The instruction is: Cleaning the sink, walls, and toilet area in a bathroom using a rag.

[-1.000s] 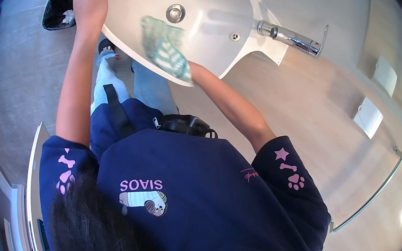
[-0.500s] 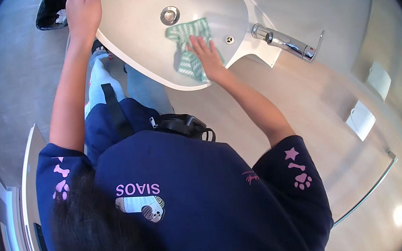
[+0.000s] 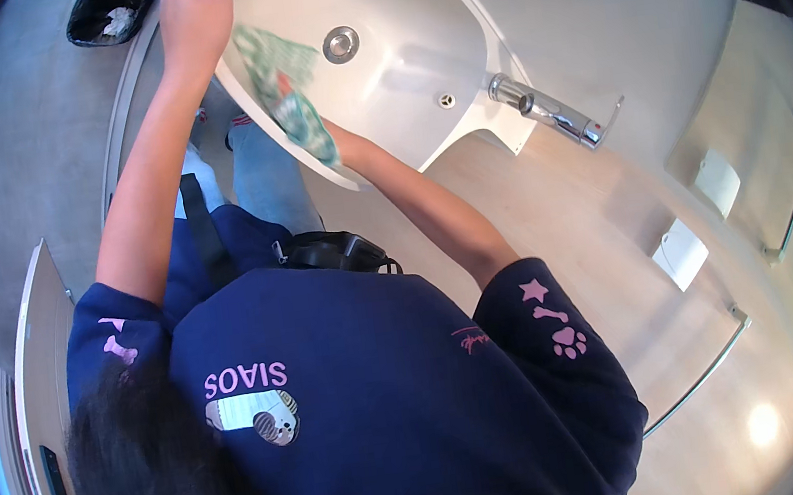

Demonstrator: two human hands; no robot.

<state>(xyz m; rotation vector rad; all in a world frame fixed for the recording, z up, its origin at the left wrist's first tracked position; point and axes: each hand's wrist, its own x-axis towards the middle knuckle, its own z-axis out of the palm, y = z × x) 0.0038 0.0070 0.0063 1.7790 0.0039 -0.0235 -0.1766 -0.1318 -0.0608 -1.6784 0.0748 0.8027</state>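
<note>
Covering most of the right hand (image 3: 336, 137), a green and white patterned cloth (image 3: 302, 119) lies in the head view along the left inner side of the white sink (image 3: 390, 115), near the rim. One finger shows between its folds; whether the fingers are clamped on the cloth or only spread beneath it, I cannot tell. The left hand (image 3: 197, 20) is at the sink's left edge, further up than the cloth, with its fingertips cut off by the top of the view, so I cannot tell whether they are together or apart.

Right of the cloth is the round metal drain (image 3: 341, 44), with a small overflow hole (image 3: 447, 101) further to the right. A chrome tap (image 3: 554, 115) stands at the sink's right end. At upper left, a bin (image 3: 91, 18) with a black liner holds something white and crumpled (image 3: 119, 22). The person wears a dark blue shirt (image 3: 373, 379) with pink prints, and a black bag (image 3: 333, 253) sits at the waist.
</note>
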